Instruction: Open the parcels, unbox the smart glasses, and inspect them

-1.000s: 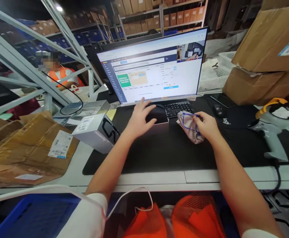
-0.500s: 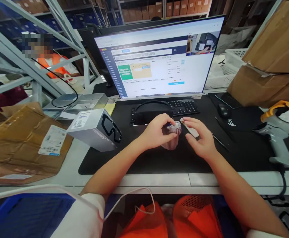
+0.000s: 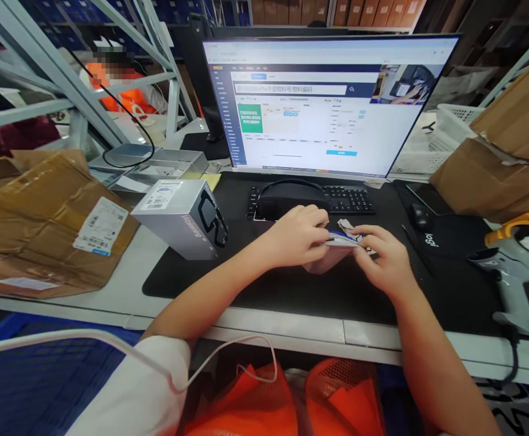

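left hand (image 3: 304, 235) and right hand (image 3: 385, 260) pinch the pouch (image 3: 325, 261) at opposite ends of its top edge; pull evenly, hold it level; don't snag the blue cord (image 3: 338, 235)

Left hand (image 3: 298, 236) partly hides the pouch (image 3: 328, 260) — the leftmost carton (image 3: 37, 236) is cropped.

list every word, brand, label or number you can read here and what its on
"logi": on the black mat, near the mouse
"外部物料号/物料编码": on the monitor; its other text is too small or blurred
"W", rest too blurred: side of the grey box; its top label is unreadable
Labels on the brown carton: too blurred
Pouch: none readable
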Demonstrator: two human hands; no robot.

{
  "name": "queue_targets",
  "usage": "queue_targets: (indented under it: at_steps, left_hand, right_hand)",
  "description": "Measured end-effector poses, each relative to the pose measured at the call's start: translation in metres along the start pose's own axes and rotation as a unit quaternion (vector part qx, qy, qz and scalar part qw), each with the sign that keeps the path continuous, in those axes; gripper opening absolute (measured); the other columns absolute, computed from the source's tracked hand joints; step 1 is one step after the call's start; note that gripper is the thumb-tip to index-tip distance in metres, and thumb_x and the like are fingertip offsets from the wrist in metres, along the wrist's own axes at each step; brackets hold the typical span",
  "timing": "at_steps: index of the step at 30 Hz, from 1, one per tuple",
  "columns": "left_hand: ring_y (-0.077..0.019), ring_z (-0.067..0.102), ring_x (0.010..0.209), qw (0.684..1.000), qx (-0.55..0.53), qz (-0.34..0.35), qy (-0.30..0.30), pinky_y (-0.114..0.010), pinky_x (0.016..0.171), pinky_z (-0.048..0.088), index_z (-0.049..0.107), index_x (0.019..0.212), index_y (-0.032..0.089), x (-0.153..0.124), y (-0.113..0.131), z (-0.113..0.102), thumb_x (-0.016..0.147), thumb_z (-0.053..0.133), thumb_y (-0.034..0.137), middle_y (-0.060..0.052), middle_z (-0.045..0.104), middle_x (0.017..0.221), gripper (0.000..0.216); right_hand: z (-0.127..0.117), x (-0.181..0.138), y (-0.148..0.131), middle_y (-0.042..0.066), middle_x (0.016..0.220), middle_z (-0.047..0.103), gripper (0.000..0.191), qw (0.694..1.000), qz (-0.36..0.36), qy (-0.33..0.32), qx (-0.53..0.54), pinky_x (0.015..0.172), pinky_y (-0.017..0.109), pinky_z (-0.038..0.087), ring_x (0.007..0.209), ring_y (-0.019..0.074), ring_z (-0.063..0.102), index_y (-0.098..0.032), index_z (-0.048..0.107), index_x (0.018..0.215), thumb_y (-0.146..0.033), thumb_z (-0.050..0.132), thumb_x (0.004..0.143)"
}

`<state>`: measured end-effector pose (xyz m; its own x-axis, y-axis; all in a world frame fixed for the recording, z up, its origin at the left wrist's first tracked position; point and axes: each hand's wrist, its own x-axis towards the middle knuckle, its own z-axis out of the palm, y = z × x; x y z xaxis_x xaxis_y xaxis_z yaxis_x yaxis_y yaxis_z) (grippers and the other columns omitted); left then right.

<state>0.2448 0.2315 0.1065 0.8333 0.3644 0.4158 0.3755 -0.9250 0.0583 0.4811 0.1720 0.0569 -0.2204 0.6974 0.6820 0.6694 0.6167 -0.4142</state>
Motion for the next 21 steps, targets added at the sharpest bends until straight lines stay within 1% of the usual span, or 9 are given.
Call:
queue_targets:
  at_steps: [2,4,7,9,11,13,16,19,21]
  left_hand:
    - [-0.0212,0.053,0.088,1.000,-0.003,-0.002,0.003,-0.036,0.081,0.042,0.065,0.073,0.017,0.000,-0.002,0.003,0.094,0.056,0.027,-0.009,0.062,0.095,0.025]
    - [-0.0205,0.053,0.088,1.000,-0.022,-0.007,0.018,-0.034,0.080,0.043,0.065,0.076,0.016,0.000,-0.002,0.009,0.092,0.055,0.026,-0.009,0.062,0.096,0.021]
    - [-0.0197,0.055,0.087,0.999,-0.035,-0.015,0.036,-0.033,0.079,0.044,0.067,0.090,0.016,0.001,0.000,0.017,0.091,0.054,0.021,-0.008,0.064,0.097,0.015]
    - [-0.0197,0.056,0.088,0.999,-0.028,-0.016,0.033,-0.033,0.079,0.045,0.069,0.095,0.017,0.000,-0.002,0.017,0.090,0.052,0.019,-0.008,0.064,0.097,0.017]
    - [-0.0211,0.057,0.089,0.999,-0.008,-0.020,0.025,-0.035,0.079,0.045,0.070,0.090,0.017,-0.002,-0.004,0.015,0.088,0.053,0.019,-0.009,0.064,0.099,0.017]
    - [-0.0226,0.058,0.090,0.999,0.002,-0.030,0.022,-0.037,0.080,0.046,0.070,0.084,0.016,-0.003,-0.006,0.012,0.085,0.055,0.019,-0.011,0.063,0.102,0.015]
    - [-0.0229,0.060,0.094,0.998,-0.047,-0.020,0.028,-0.037,0.084,0.049,0.070,0.084,0.015,-0.003,-0.002,0.012,0.086,0.055,0.019,-0.012,0.063,0.110,0.015]
    - [-0.0238,0.061,0.101,0.992,-0.111,0.017,0.051,-0.037,0.089,0.052,0.068,0.086,0.015,-0.002,0.007,0.016,0.088,0.054,0.019,-0.015,0.063,0.120,0.015]
    - [-0.0243,0.062,0.103,0.987,-0.139,0.031,0.067,-0.037,0.090,0.053,0.066,0.086,0.015,0.000,0.012,0.019,0.088,0.053,0.016,-0.016,0.064,0.121,0.013]
  right_hand:
    - [-0.003,0.001,0.000,0.008,0.107,0.073,0.021,1.000,0.023,0.009,0.005,0.086,0.038,0.055,0.096,0.0221,0.070,-0.021,0.063,0.072,-0.015,0.058,0.091]
    - [-0.001,0.001,-0.003,0.008,0.111,0.073,0.021,0.999,0.024,0.002,0.032,0.088,0.037,0.055,0.100,0.0218,0.071,-0.021,0.066,0.075,-0.017,0.058,0.093]
    - [0.006,-0.001,-0.008,0.010,0.124,0.070,0.014,0.998,0.008,-0.035,0.055,0.095,0.038,0.055,0.112,0.0243,0.069,-0.021,0.072,0.086,-0.024,0.061,0.095]
    - [0.008,-0.003,-0.008,0.010,0.126,0.069,0.020,0.998,0.011,-0.043,0.044,0.095,0.039,0.055,0.113,0.0248,0.068,-0.021,0.074,0.087,-0.026,0.058,0.097]
    - [0.007,-0.004,-0.005,0.010,0.119,0.072,0.029,0.999,0.025,-0.033,0.015,0.094,0.041,0.056,0.108,0.0243,0.070,-0.021,0.074,0.081,-0.027,0.053,0.100]
    - [0.007,-0.004,-0.001,0.010,0.114,0.074,0.032,0.999,0.046,-0.015,-0.018,0.095,0.043,0.056,0.106,0.0257,0.070,-0.022,0.074,0.077,-0.032,0.055,0.100]
    - [0.010,-0.004,0.003,0.012,0.124,0.072,0.022,0.995,0.089,-0.002,-0.033,0.101,0.048,0.054,0.115,0.0303,0.068,-0.022,0.077,0.094,-0.041,0.066,0.093]
    - [0.015,-0.004,0.004,0.013,0.135,0.067,0.039,0.991,0.129,-0.022,0.018,0.108,0.051,0.050,0.125,0.0318,0.064,-0.023,0.073,0.121,-0.046,0.068,0.090]
    - [0.017,-0.004,0.004,0.012,0.134,0.068,0.038,0.985,0.143,-0.037,0.088,0.111,0.050,0.049,0.126,0.0307,0.063,-0.024,0.075,0.119,-0.049,0.063,0.093]
